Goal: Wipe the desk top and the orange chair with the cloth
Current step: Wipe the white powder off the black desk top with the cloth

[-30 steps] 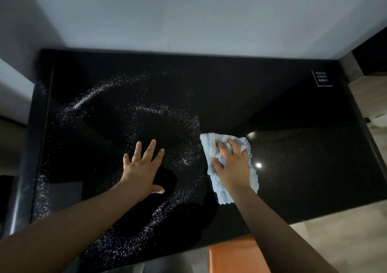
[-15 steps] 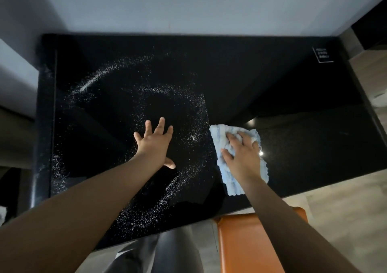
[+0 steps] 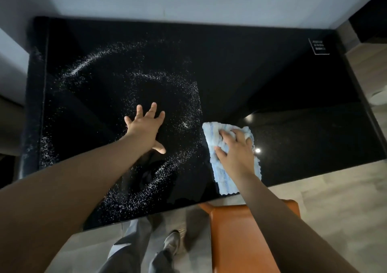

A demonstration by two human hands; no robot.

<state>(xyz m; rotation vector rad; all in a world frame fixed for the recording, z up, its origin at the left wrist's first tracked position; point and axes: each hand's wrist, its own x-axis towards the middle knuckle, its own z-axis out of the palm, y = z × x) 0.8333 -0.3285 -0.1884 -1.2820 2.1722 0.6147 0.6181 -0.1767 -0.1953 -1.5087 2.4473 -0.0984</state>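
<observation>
A glossy black desk top [image 3: 293, 105] fills the middle of the head view. White crumbs or powder [image 3: 167, 96] lie scattered in swirls over its left half. My left hand [image 3: 146, 126] rests flat on the desk with fingers spread, inside the swirl. A light blue and white cloth [image 3: 222, 174] lies on the desk near the front edge. My right hand [image 3: 236, 153] presses down on it with fingers spread. The orange chair [image 3: 236, 239] stands just below the desk's front edge, partly hidden by my right forearm.
A pale wall runs along the desk's far edge. A small white label [image 3: 319, 46] sits at the far right corner. Light wood-look floor [image 3: 335, 199] shows to the right and front. My legs and a shoe [image 3: 171, 243] stand left of the chair.
The view has tilted down, showing more of the chair and my legs. Both hands have stayed on the desk, the right still on the cloth, close to where they were.
</observation>
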